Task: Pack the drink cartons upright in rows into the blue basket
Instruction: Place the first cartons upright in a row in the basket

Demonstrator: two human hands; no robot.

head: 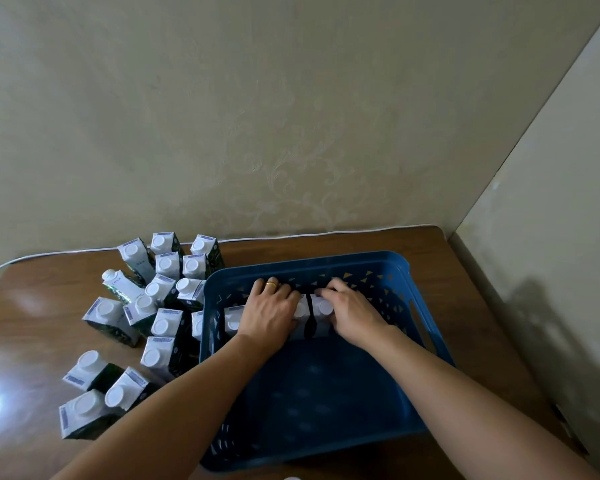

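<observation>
The blue basket [426,337] stands on the brown table. Along its far wall a short row of drink cartons stands upright, white caps up. My left hand [270,313], with a gold ring, lies over the top of a carton in the middle of that row, fingers curled round it. A further carton [232,320] shows to its left. My right hand [352,315] grips the rightmost carton [321,315] from its right side. A narrow dark gap separates the two held cartons. Several more cartons [161,327] stand loose on the table left of the basket.
A wall runs close behind the table, with a second wall at the right. A white cable [84,250] lies along the table's back edge. The near half of the basket floor [312,393] is bare. A bright light reflection sits at the table's left.
</observation>
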